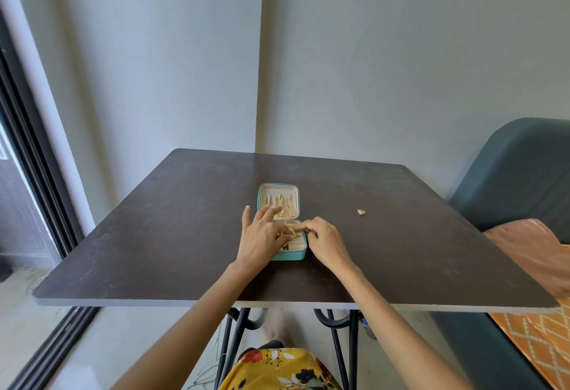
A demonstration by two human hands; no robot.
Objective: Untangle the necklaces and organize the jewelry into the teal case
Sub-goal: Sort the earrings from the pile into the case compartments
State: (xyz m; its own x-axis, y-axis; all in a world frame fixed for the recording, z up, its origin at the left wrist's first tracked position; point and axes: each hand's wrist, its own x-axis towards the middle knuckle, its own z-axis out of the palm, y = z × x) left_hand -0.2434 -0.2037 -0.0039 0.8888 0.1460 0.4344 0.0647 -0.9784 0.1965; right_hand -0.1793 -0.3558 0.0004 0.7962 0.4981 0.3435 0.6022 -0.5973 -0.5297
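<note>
Lying open, teal case [286,256] — gold chains in lid (both grips' [261,237] clench unclear).

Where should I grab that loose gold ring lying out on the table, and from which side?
Pinch the gold ring across its outer band from straight above. It looks to lie low and alone on the dark table, with bare surface all round. It sits right of the teal case, so the right hand is probably nearer.
</note>
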